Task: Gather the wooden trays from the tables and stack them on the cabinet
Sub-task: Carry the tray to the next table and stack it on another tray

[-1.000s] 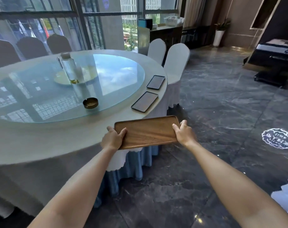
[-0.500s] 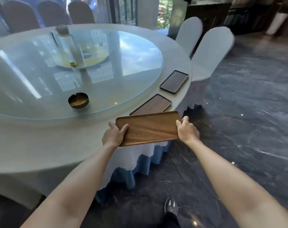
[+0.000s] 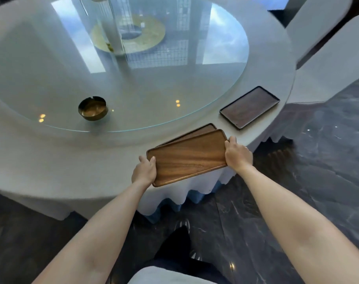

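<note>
I am seeing no lettering, label, brand, number or sign that I can read anywhere in this view.

Bright daylight from the far side; glass turntable (image 3: 174,83) mirrors window panes and sky, hazy glare, small warm light specks on it. Strong wide-angle bending at edges: round table (image 3: 41,160) and chair covers (image 3: 328,64) bow. Motion blur on glass bottle (image 3: 113,31) and top of view. Dark marble floor (image 3: 317,160) dim, few glints. Forearms evenly lit.
</note>
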Available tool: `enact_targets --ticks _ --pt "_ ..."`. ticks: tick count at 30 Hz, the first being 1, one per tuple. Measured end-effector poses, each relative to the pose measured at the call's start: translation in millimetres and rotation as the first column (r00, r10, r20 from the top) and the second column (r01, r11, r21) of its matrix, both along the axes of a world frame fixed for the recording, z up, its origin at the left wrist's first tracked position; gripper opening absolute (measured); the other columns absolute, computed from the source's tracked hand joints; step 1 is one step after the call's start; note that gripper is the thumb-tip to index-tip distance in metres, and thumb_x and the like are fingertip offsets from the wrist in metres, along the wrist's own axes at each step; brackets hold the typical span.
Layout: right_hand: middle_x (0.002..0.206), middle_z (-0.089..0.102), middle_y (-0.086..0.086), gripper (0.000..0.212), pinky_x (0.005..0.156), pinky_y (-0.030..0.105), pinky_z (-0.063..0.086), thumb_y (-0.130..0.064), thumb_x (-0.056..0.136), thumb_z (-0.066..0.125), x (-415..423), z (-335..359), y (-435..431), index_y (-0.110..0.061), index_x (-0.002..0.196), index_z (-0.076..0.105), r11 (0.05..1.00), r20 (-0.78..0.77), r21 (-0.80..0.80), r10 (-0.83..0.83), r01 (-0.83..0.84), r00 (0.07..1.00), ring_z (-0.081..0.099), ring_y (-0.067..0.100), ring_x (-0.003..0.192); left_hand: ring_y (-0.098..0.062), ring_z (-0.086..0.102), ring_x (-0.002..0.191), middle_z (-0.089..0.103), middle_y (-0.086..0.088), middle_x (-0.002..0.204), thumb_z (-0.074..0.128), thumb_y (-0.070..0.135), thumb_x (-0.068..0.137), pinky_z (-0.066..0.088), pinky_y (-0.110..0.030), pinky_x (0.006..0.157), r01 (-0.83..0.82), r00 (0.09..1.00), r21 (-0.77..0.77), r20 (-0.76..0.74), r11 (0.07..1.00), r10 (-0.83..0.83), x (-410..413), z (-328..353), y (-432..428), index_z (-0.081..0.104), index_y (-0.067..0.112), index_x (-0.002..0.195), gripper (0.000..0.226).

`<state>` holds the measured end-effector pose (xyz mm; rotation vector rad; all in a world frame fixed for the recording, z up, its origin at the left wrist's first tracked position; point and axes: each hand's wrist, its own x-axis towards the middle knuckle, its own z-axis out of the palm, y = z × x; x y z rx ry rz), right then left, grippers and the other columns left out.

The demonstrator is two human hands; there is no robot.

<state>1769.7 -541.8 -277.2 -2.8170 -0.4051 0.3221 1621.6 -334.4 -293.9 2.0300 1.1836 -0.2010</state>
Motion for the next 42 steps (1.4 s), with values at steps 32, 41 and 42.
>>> enact_targets --ticks 32,41,42 --pt "0.101 0.068 0.019 0.032 0.063 0.033 0.036 -0.022 0.103 0.019 108.2 -50.9 30.0 -0.005 0.116 0.043 0.855 -0.053 -0.326 0.409 -0.403 0.911 0.065 0.036 0.089 -0.041 0.056 0.108 0.059 -0.026 0.119 0.018 0.029 0.102 0.044 -0.043 0.086 0.020 0.986 0.083 -0.165 0.996 -0.006 55.7 -44.7 5.5 0.043 -0.001 0.120 0.042" --pt "0.102 0.067 0.020 0.030 0.063 0.034 0.036 -0.023 0.102 0.021 115.0 -52.8 34.8 -0.007 0.117 0.042 0.872 -0.104 -0.292 0.379 -0.392 0.920 0.064 0.037 0.091 -0.038 0.056 0.108 0.060 -0.021 0.120 0.018 0.031 0.102 0.044 -0.041 0.089 0.026 0.983 0.111 -0.186 0.993 -0.005 54.8 -45.7 10.4 0.045 0.003 0.123 0.044" --pt "0.102 0.067 0.020 0.031 0.063 0.034 0.036 -0.025 0.102 0.022 115.6 -52.1 34.7 -0.007 0.116 0.042 0.876 -0.106 -0.282 0.376 -0.390 0.921 0.064 0.037 0.092 -0.038 0.057 0.105 0.061 -0.022 0.117 0.019 0.031 0.101 0.045 -0.041 0.087 0.014 0.983 0.133 -0.183 0.991 0.010 55.2 -44.1 12.5 0.047 0.003 0.119 0.043"
